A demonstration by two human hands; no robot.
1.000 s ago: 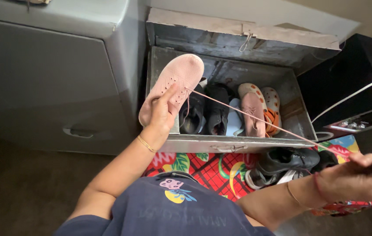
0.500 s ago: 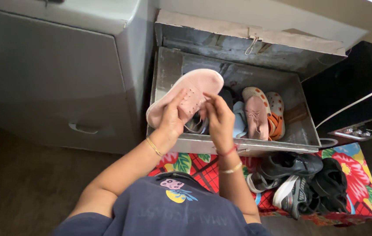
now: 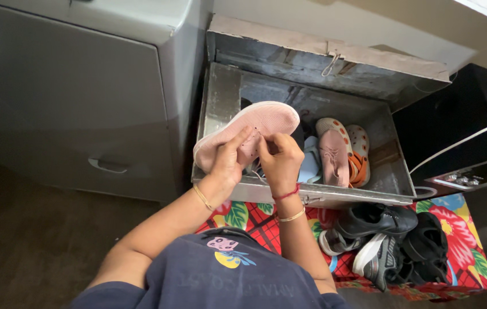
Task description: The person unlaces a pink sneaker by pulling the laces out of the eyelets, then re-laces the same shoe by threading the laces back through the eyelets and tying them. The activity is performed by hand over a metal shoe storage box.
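Note:
I hold a pink knit sneaker [image 3: 266, 121] above the near edge of an open grey metal box [image 3: 223, 103]. My left hand [image 3: 229, 160] grips the shoe from below at its middle. My right hand [image 3: 280, 157] pinches at the lace area beside it, fingers closed on the shoelace, of which only a short bit shows below the hands. Inside the box lie a second pink sneaker [image 3: 333, 154], an orange and white sandal [image 3: 360, 154] and a pale blue shoe [image 3: 310, 163].
A grey cabinet with a handle [image 3: 109, 166] stands on the left. Black and grey sneakers [image 3: 380, 240] lie on a red flowered mat [image 3: 455, 229] in front of the box. A black appliance with a white cable [image 3: 472, 143] is on the right.
A second ago my right hand was far out to the right, pulling the lace taut. It has come back to the shoe and now works at the lace holes. The left hand kept its grip.

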